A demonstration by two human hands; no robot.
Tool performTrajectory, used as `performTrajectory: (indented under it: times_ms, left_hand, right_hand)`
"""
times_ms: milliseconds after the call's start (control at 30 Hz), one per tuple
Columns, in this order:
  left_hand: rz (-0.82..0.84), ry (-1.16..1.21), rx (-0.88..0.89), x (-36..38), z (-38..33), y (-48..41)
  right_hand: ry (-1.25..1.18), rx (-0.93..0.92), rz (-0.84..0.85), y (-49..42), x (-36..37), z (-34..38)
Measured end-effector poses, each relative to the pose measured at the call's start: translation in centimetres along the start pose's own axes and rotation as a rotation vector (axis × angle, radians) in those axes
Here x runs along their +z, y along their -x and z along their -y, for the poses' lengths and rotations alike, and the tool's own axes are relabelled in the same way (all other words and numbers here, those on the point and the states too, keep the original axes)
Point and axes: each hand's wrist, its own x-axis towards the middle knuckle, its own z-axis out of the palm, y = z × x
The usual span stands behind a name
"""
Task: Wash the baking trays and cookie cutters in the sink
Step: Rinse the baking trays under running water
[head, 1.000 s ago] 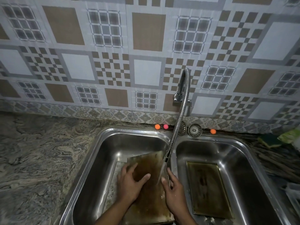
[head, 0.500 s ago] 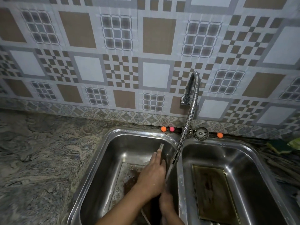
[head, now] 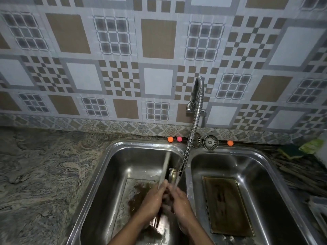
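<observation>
A stained baking tray (head: 164,167) stands on edge in the left sink basin (head: 123,167), seen almost edge-on under the water from the tap nozzle (head: 180,171). My left hand (head: 153,200) grips its left face and rim. From the right side, my right hand (head: 181,204) curls its fingers on the tray. Beneath them a second tray (head: 123,200) lies flat in foamy brown water. A third dirty tray (head: 228,206) lies flat in the right basin (head: 261,167). I see no cookie cutters.
The flexible metal tap hose (head: 194,124) arches down from the tiled wall. Two drain strainers (head: 210,142) and small orange and pink balls (head: 170,139) sit on the back ledge. A green sponge (head: 290,152) lies at the right; granite counter (head: 44,174) stretches left.
The tray lay flat under both palms a second ago; it has been tipped up onto its edge, and both hands have closed on it under the water.
</observation>
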Motion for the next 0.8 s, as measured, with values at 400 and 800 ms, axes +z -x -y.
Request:
performTrajectory:
  times_ms: [400,800]
  left_hand:
    - [-0.31,0.148,0.088,-4.9,2.4,-0.7]
    - [-0.058,0.106,0.077,-0.3,1.8,-0.2]
  right_hand:
    - [0.497,-0.096,-0.28,-0.8,-2.4,-0.8]
    - [0.1,-0.04,-0.329,2.5,-7.8,-0.2]
